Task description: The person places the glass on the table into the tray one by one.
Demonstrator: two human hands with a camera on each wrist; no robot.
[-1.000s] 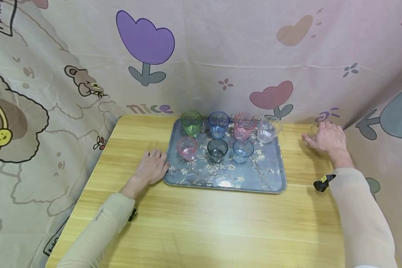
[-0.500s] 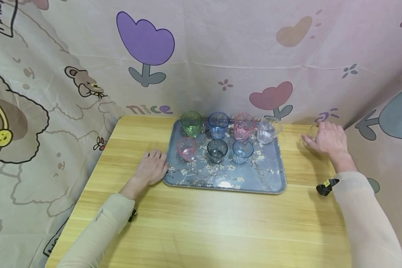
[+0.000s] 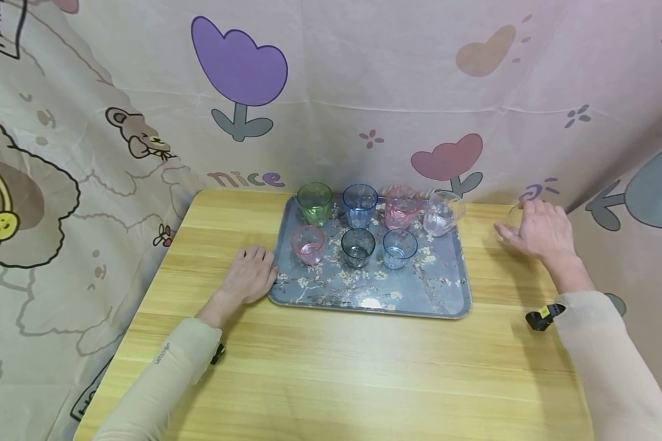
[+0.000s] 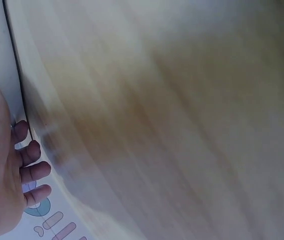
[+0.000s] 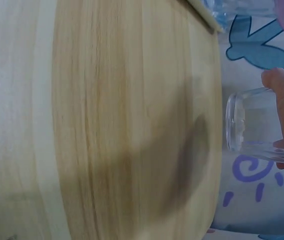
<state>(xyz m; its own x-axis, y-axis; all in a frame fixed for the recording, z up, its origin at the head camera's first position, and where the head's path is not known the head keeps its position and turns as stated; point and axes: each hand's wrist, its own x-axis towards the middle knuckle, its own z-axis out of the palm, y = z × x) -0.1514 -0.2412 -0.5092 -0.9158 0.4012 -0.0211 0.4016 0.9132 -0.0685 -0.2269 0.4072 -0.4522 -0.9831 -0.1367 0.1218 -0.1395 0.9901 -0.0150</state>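
Note:
My right hand (image 3: 543, 229) grips a clear glass cup (image 5: 254, 120) at the table's back right, thumb on one side and a fingertip showing on the other. In the head view the hand covers most of that cup. My left hand (image 3: 248, 275) rests on the table with its thumb side against the left rim of a blue-grey floral tray (image 3: 331, 291); its fingers (image 4: 36, 172) are relaxed in the left wrist view. Along the tray's back stand a green cup (image 3: 315, 205), a blue cup (image 3: 360, 207), a pink cup (image 3: 402, 208) and clear glassware (image 3: 440, 217).
In the tray's front row are a small pink cup (image 3: 309, 246), a dark grey cup (image 3: 358, 250) and a light blue cup (image 3: 399, 250). The wooden table (image 3: 375, 373) meets a printed curtain (image 3: 331, 92) behind, with more curtain at both sides.
My right wrist and forearm have shifted slightly right and toward me, while the right hand stays round the clear glass cup. The left hand and the tray have not moved.

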